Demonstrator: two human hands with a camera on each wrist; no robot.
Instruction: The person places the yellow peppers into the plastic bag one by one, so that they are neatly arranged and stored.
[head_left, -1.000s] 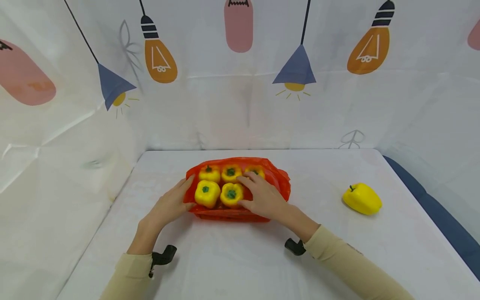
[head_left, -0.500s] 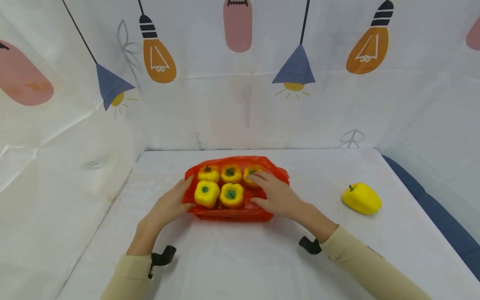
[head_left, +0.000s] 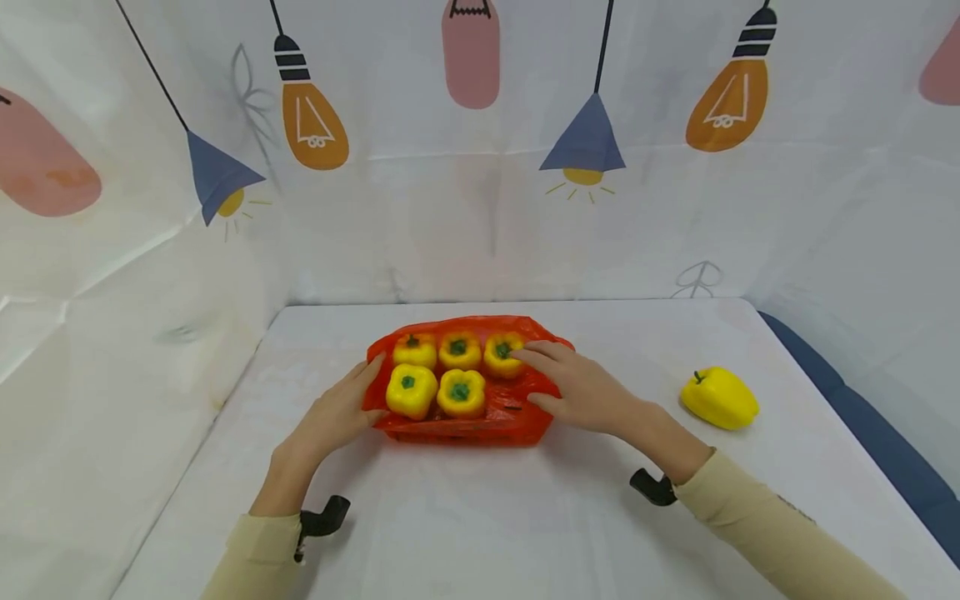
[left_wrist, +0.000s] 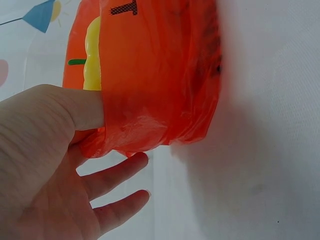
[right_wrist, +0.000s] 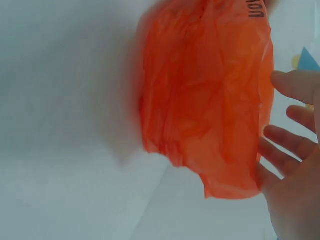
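Several yellow bell peppers [head_left: 462, 394] stand in two rows inside a red plastic bag [head_left: 465, 431] with its mouth spread wide. At the bag's left end, my left hand [head_left: 333, 417] grips the rim. In the left wrist view its thumb [left_wrist: 89, 107] lies inside the rim, while other fingers stretch along the outside. My right hand [head_left: 588, 392] is over the bag's right end, fingers spread and holding nothing. Its fingertips are close to the back-right pepper [head_left: 501, 353]; whether they touch it cannot be told. Another yellow bell pepper [head_left: 720, 398] lies on its side apart from the bag.
The white table [head_left: 480, 533] has its back edge against a white curtain [head_left: 450, 233] printed with lamps and bulbs. A dark blue object [head_left: 847, 408] shows past the table's right edge. Each wrist carries a black camera mount [head_left: 326, 517].
My right hand has drawn back to the right, off the front-right pepper toward the bag's right end. My left hand stays at the left rim. The view has shifted slightly.
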